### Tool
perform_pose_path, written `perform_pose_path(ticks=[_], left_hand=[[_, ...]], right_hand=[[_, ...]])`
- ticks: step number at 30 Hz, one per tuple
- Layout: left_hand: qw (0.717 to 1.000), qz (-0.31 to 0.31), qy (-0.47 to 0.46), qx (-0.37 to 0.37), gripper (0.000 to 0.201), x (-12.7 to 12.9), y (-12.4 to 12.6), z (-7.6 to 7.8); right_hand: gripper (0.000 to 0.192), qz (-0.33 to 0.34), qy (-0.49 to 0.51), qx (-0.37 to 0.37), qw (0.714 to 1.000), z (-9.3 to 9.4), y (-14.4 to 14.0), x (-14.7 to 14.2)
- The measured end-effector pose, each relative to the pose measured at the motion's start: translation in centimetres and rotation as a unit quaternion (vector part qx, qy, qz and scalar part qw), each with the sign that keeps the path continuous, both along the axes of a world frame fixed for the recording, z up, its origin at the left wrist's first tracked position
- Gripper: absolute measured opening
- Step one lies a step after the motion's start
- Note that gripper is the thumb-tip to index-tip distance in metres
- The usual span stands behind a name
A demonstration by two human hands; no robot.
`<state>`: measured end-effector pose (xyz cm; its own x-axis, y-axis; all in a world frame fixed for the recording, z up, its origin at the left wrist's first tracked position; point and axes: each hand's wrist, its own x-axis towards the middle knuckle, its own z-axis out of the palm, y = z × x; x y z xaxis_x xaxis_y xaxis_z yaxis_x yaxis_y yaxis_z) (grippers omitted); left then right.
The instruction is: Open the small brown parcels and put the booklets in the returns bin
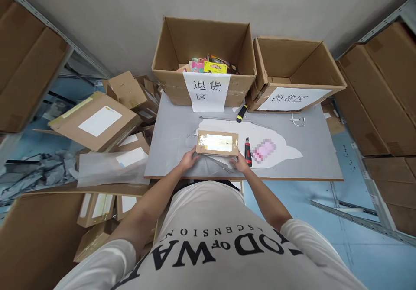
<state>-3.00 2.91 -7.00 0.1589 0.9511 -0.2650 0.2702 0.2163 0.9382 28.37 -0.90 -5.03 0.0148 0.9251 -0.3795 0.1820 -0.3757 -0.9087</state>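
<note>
A small brown cardboard box with a white label and clear tape lies on the table in front of me. My left hand grips its left end, fingers at the corner. At its right front corner, my right hand holds the other end. Just right of that hand lies a red and black utility knife. Beside the knife rests a pink item, blurred out, on a torn white sheet. A yellow and black utility knife sits farther back.
Two large open cartons with paper signs stand at the back: the left carton contains colourful packages, and the right carton is beside it. Taped parcels pile up left of the grey table. Shelving with cartons flanks the right.
</note>
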Motion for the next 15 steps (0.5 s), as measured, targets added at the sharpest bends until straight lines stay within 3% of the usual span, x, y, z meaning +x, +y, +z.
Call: perform_pose_path(ticks=[4,9,15], left_hand=[[0.998,-0.02,0.05,0.02,0.035,0.8,0.1,-0.3],[0.997,-0.022,0.066,0.021,0.036,1.0,0.2,0.0],[0.998,-0.02,0.053,0.036,0.049,0.8,0.1,2.9]], right_hand=[[0.055,0.019,-0.085,0.049,0.995,-0.7,0.1,-1.0],[0.045,0.029,-0.147,0.06,0.987,-0.6,-0.1,-0.9],[0.043,0.056,-0.208,0.074,0.974,1.9,0.5,-0.3]])
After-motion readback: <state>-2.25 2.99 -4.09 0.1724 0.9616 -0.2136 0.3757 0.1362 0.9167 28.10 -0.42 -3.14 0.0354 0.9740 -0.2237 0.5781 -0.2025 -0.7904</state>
